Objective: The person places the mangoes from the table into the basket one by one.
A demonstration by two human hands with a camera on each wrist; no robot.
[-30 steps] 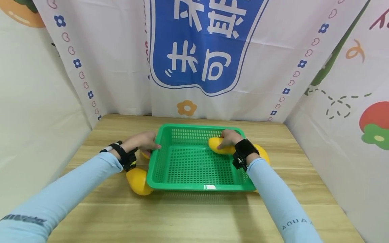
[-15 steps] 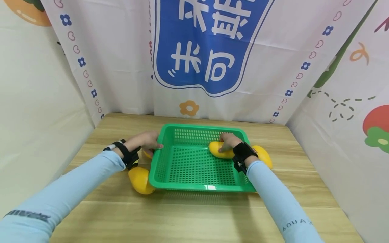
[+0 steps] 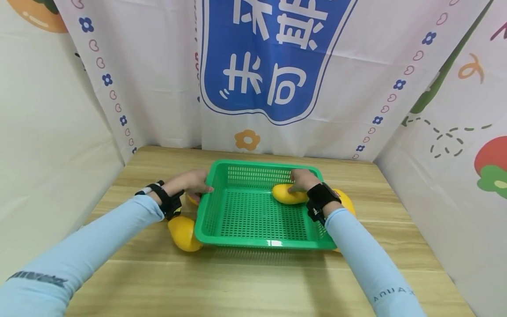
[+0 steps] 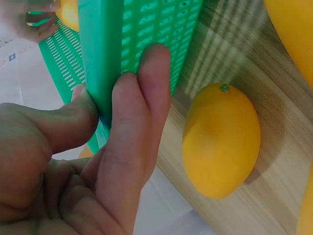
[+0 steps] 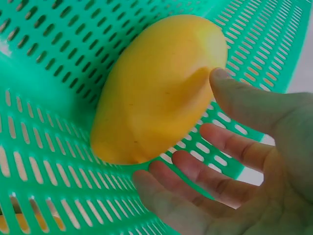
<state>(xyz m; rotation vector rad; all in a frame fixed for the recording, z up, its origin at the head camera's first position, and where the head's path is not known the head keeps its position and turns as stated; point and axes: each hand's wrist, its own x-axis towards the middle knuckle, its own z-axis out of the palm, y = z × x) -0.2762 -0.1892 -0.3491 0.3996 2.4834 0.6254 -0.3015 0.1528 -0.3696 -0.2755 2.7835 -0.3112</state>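
A green plastic basket (image 3: 257, 243) with slotted walls is pinched at its left rim by my left hand (image 3: 192, 182), thumb inside and fingers outside. Inside it, toward the back right, lies a yellow mango (image 3: 284, 195). Over that mango is my right hand (image 3: 304, 179); the right wrist view shows its fingers spread, with the thumb tip (image 5: 221, 76) at the mango's side and the other fingertips apart from it. Another mango (image 4: 221, 142) lies on the wood outside the basket, beside the left fingers.
More mangoes sit on the wooden table (image 3: 253, 286): one by the basket's front left corner (image 3: 184, 234) and one past its right side (image 3: 345, 202), partly hidden by the right wrist. Printed cloth walls (image 3: 166, 88) enclose the table at the back and sides.
My right hand has loosened from the mango in the basket and shifted slightly right and up. The left hand keeps its hold on the rim. The head view has shifted a little.
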